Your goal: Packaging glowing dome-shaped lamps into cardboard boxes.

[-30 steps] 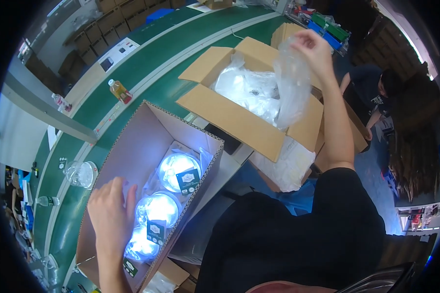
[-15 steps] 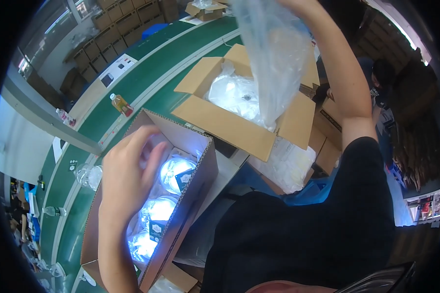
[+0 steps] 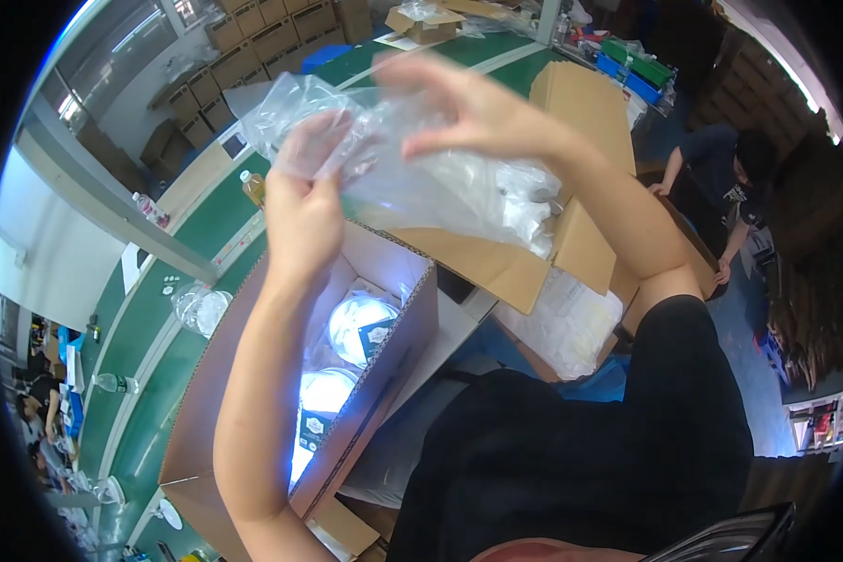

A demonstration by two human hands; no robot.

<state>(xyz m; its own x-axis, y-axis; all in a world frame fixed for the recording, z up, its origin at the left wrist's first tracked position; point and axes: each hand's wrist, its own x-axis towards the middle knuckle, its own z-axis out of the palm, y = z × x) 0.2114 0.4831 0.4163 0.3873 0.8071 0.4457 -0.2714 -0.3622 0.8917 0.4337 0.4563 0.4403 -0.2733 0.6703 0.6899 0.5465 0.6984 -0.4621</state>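
Observation:
A clear plastic bag [image 3: 421,192] is stretched above two cardboard boxes. My left hand [image 3: 311,201] grips its left end, and the fingers show through the film. Beside the bag's upper edge, my right hand [image 3: 468,108] has thumb and fingers apart; its fingertips are smeared by motion. Below my left forearm, a long open carton [image 3: 183,412] holds brightly lit round globes [image 3: 358,328] with dark label cards. A second open carton [image 3: 496,267], farther off, contains white items in clear wrapping [image 3: 526,192], partly covered by the bag.
A green-topped workbench [image 3: 173,361] curves along the left, carrying a drink bottle [image 3: 253,187] and a clear plastic container [image 3: 199,309]. A wrapped white bundle [image 3: 567,323] lies in a box near my right side. Another person [image 3: 721,187] bends over a carton at the right.
My left hand has risen from the globe carton to the bag. My right hand has come left and lower, its fingers now apart, and the bag has swung left from hanging upright.

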